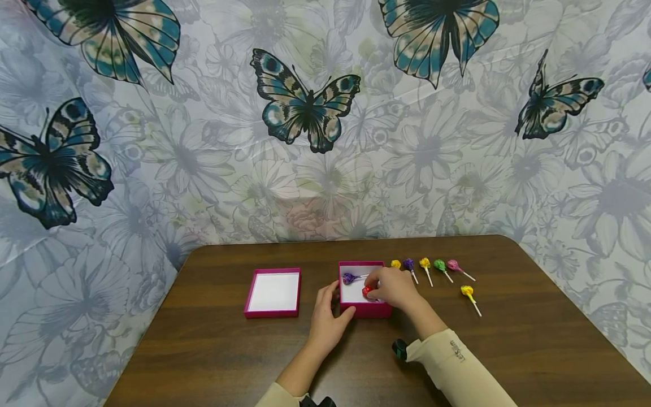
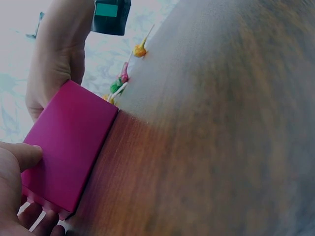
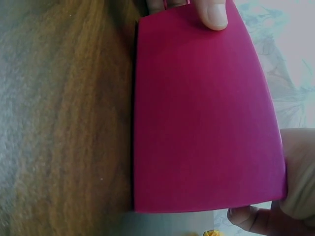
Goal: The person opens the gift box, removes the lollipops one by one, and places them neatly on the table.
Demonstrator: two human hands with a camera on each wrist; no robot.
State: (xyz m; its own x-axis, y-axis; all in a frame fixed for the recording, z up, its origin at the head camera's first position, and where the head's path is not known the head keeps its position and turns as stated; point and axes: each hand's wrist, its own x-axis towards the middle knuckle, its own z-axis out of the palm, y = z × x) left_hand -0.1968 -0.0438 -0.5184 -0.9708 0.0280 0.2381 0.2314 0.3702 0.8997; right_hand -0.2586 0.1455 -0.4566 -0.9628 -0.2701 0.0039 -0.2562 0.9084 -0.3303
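A pink box (image 1: 365, 310) with a white inside stands on the table. My left hand (image 1: 325, 323) holds its near left corner, thumb (image 2: 30, 153) on the front face and fingers along the left side. Inside the box lies a purple lollipop (image 1: 350, 278), its stick pointing right. Over the box's right part, my right hand (image 1: 394, 287) pinches a red lollipop (image 1: 367, 291) low in the box; its stick is hidden. In the right wrist view the box's front wall (image 3: 206, 118) covers what the right fingers hold.
The white-lined pink lid (image 1: 273, 291) lies left of the box. Right of it, on the brown table (image 1: 229, 362), a row holds yellow (image 1: 425, 264), purple (image 1: 408, 264), green (image 1: 440, 265) and pink lollipops (image 1: 454, 265). Another yellow lollipop (image 1: 468, 292) lies nearer.
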